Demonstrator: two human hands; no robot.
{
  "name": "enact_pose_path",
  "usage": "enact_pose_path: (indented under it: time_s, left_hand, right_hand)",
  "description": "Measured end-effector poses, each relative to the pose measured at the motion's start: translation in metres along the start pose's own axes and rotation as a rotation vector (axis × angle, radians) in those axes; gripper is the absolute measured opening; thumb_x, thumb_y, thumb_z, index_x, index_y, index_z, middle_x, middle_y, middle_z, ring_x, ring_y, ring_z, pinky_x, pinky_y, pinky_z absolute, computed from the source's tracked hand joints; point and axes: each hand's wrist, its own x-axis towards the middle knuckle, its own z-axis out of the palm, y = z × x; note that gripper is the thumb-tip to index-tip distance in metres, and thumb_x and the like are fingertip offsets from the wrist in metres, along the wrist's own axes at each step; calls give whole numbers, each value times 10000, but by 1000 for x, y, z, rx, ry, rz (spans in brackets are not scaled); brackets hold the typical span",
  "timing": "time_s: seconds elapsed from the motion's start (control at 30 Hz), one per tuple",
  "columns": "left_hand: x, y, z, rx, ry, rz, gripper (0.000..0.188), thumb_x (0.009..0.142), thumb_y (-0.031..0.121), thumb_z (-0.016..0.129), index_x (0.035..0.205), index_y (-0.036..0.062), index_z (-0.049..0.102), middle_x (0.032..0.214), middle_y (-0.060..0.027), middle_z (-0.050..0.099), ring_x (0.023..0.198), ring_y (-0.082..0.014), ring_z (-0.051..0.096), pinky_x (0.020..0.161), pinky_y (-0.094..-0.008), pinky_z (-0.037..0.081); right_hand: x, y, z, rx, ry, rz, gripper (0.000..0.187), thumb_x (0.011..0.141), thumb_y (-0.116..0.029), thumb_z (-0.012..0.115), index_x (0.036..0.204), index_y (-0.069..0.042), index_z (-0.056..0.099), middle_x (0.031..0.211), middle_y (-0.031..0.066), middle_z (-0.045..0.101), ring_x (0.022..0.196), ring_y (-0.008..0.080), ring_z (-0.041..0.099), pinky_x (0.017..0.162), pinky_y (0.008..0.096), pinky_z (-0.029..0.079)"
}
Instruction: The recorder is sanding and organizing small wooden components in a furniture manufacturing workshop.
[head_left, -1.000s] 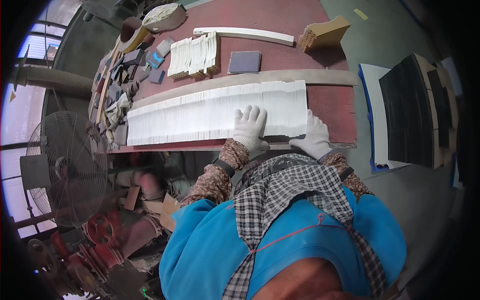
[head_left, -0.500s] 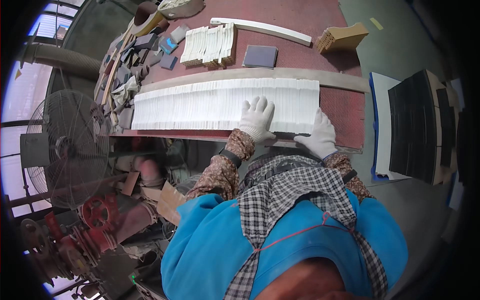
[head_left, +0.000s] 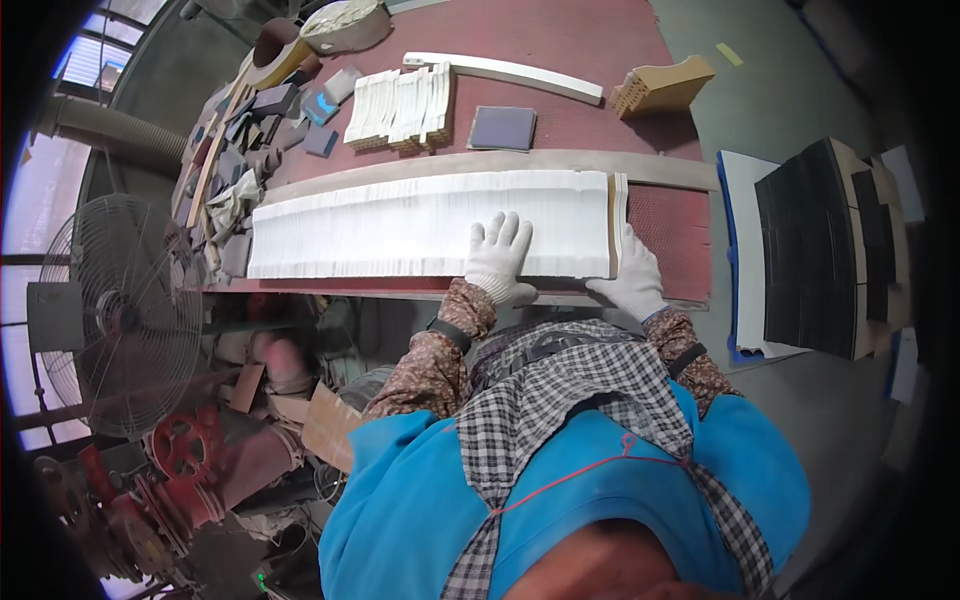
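A long row of thin white strips (head_left: pixel 370 225), packed side by side, lies along the near edge of the red worktable (head_left: pixel 670 215). My left hand (head_left: pixel 497 262), in a white glove, rests on top of the row with its fingers spread. At the row's right end is my gloved right hand (head_left: pixel 633 280), its fingers stretched along the end and its thumb apart toward the near edge. The end strip (head_left: pixel 621 200) there shows a brown band between its white edge and the rest of the row. My right fingertips are partly hidden beside it.
A flat grey bar (head_left: pixel 680 172) runs behind the row. Farther back lie a bundle of white-edged pieces (head_left: pixel 398 105), a dark square pad (head_left: pixel 503 129), a curved white strip (head_left: pixel 510 75) and a tan stack (head_left: pixel 662 88). Sanding blocks (head_left: pixel 275 100) clutter the left; a fan (head_left: pixel 125 315) stands nearby.
A brown band now shows near the row's right end, and the strips look more evenly packed. Both hands stay at about the same places on the row; the whole view has shifted slightly.
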Motion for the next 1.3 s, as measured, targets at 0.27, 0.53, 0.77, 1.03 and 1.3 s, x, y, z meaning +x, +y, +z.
enact_pose_path:
  time_s: [0.27,0.53,0.77,1.03,1.3]
  left_hand:
    - [12,-3,4,44,69,38,1159,642,575,893,1539,71,357,1532,-220,386,1473,-396,319,1138,-595,286]
    - [20,28,-7,10,42,69,1178,652,610,874,1530,33,341,1549,-238,378,1490,-424,315,1176,-627,238]
    - [54,54,-1,7,73,168,1084,663,605,854,1427,-41,435,1492,-249,450,1437,-414,386,1150,-553,321]
    - [50,47,15,-109,212,207,997,641,486,852,1407,-33,480,1443,-262,472,1414,-441,396,1139,-566,338]
    - [59,56,27,-159,297,325,994,571,463,838,1417,55,516,1495,-237,447,1419,-421,392,1104,-690,311]
  right_hand:
    - [4,-4,17,-28,84,-159,1282,665,-526,894,1560,117,240,1505,277,415,1377,415,426,1183,487,331]
    - [1,1,13,48,39,-96,1298,667,-453,906,1578,122,182,1507,297,431,1372,427,453,1183,459,354]
    - [6,4,17,24,77,-161,1301,688,-564,866,1584,107,201,1521,300,432,1300,423,516,1123,463,416]
    - [2,-9,-17,143,49,-118,1075,668,-383,898,1505,-1,342,1309,265,599,1145,431,627,987,483,521]
    - [-4,-1,-15,156,-54,28,1022,750,-325,872,1592,-102,336,1300,244,590,1214,445,584,1019,495,496]
